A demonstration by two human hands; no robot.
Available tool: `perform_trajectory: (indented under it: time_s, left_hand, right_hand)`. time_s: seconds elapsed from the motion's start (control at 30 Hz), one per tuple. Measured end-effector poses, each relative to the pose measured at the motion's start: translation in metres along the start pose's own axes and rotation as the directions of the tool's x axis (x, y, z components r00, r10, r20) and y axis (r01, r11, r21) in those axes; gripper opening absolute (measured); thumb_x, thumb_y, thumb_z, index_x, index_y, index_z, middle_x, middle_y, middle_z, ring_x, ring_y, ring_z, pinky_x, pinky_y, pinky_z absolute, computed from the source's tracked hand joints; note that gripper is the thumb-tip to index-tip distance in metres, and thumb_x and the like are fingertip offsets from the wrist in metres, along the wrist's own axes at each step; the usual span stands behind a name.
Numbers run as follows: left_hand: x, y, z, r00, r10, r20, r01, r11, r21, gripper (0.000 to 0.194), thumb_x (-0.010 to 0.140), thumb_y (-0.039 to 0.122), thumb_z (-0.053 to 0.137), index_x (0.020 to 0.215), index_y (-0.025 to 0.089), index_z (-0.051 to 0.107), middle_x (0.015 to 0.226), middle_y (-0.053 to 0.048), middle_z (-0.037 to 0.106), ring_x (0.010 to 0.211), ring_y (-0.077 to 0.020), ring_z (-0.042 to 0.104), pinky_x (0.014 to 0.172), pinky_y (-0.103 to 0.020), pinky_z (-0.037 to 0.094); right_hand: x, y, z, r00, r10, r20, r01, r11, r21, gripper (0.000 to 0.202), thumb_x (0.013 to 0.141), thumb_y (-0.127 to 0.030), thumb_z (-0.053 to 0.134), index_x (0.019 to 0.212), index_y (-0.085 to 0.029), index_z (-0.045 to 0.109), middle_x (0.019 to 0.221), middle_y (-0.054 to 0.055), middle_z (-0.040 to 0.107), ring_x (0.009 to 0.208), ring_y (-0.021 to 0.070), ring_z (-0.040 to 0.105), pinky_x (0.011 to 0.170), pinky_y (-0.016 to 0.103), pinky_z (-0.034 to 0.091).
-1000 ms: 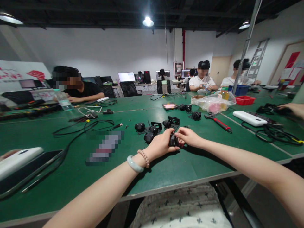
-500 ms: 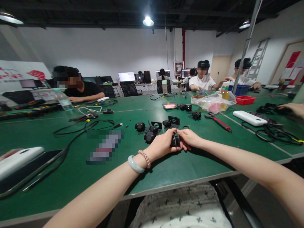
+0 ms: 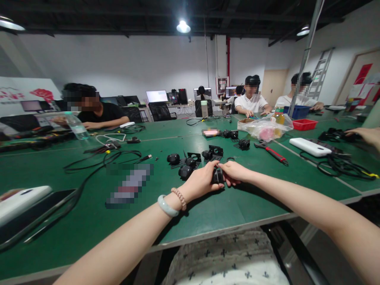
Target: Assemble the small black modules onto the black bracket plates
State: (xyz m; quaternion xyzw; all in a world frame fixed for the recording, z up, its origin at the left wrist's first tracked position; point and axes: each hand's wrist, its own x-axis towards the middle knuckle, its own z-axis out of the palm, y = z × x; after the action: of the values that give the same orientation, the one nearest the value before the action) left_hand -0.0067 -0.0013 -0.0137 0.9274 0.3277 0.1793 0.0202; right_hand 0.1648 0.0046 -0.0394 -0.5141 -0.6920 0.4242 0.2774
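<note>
My left hand (image 3: 202, 177), with a pale bangle and a beaded bracelet on the wrist, is closed around a small black ribbed part (image 3: 218, 176) that looks like a lens or camera housing. From the other side my right hand (image 3: 234, 172) pinches the same part near its top, fingers bent against it. Both hands rest low over the green table (image 3: 237, 206). Just beyond them lie more black housings (image 3: 173, 159) and black bracket plates with round holes (image 3: 215, 151). My fingers hide much of the held part.
A blurred-out flat phone-shaped object (image 3: 129, 187) lies to the left, with black cables (image 3: 103, 158) behind it. On the right are a red-handled adjustable wrench (image 3: 274, 154), a white power-bank-like block (image 3: 310, 147) and a red tray (image 3: 304, 124). Several people sit around the table.
The view has shifted slightly, so everything sits a little further left. My hands keep nearly the same hold on the black part. Across the table, a person in white has lowered their hands.
</note>
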Motion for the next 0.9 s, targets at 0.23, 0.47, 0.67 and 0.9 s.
perform_trajectory:
  time_s: [0.23,0.47,0.67,0.9]
  left_hand:
    - [0.001,0.003,0.000,1.000,0.002,0.005,-0.002,1.000,-0.002,0.073,0.063,0.040,0.062,0.122,0.019,0.024,0.110,-0.011,0.051,0.096,-0.0275,0.054,0.075,-0.034,0.044]
    - [0.003,0.002,-0.001,1.000,0.002,0.010,-0.002,1.000,0.006,0.072,0.065,0.041,0.060,0.122,0.018,0.023,0.110,-0.011,0.051,0.096,-0.0272,0.055,0.074,-0.033,0.045]
    - [0.003,-0.003,-0.002,0.999,-0.025,-0.027,0.026,0.999,0.040,0.070,0.067,0.041,0.058,0.123,0.018,0.021,0.113,-0.010,0.050,0.095,-0.0258,0.055,0.075,-0.033,0.045]
    - [0.003,-0.008,-0.003,0.995,-0.084,-0.044,0.085,0.996,0.020,0.071,0.067,0.049,0.054,0.123,0.019,0.022,0.114,-0.010,0.049,0.091,-0.0260,0.057,0.072,-0.034,0.045]
  right_hand:
    - [-0.002,-0.004,0.002,0.994,-0.022,-0.103,0.015,0.997,-0.070,0.050,0.080,-0.052,0.030,0.056,-0.013,0.050,0.038,0.000,0.051,0.023,0.0062,0.040,0.022,0.015,0.026]
    - [0.000,0.000,0.006,0.992,-0.016,-0.129,0.027,0.996,0.080,0.040,0.083,-0.045,0.030,0.066,-0.014,0.048,0.040,0.000,0.052,0.026,0.0091,0.044,0.023,0.018,0.031]
    - [-0.002,-0.003,0.005,0.999,-0.053,0.002,0.048,0.921,0.387,0.032,0.084,-0.045,0.030,0.080,-0.016,0.041,0.045,-0.001,0.054,0.035,0.0108,0.052,0.031,0.019,0.041]
    - [-0.003,-0.003,0.003,0.991,-0.129,-0.036,0.131,0.877,0.462,0.027,0.074,-0.039,0.052,0.085,-0.017,0.042,0.058,-0.002,0.055,0.047,0.0093,0.056,0.046,0.023,0.049]
